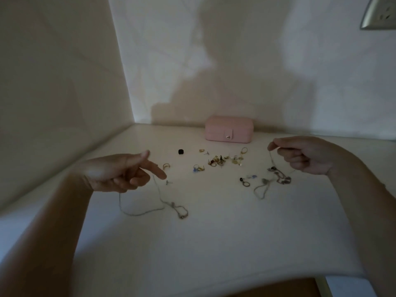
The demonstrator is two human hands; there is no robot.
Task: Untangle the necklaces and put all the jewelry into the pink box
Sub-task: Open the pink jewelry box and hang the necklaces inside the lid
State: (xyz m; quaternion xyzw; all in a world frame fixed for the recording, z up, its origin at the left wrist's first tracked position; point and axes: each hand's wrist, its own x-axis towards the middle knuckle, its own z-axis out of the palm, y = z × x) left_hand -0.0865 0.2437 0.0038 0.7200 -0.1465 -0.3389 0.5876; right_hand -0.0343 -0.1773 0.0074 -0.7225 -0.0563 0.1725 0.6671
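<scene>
Two grips are over the surface [214,243]. The left grip [126,173], index finger straight and the rest curled, holds one silver chain [162,205] trailing below it. The right grip [300,155] pinches one thin chain [271,159] rising from one tangle [278,179]. One closed pink box [229,129] sits beyond both grips. Loose earrings and rings [218,161] are scattered between them.

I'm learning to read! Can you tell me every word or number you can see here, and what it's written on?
None: no word, number or brand can be read anywhere.
pink box: plain lid, only a metal snap on its tab, no label.
wall socket: only holes, no print that shows.
jewelry: too small and dim to show any marks.
</scene>
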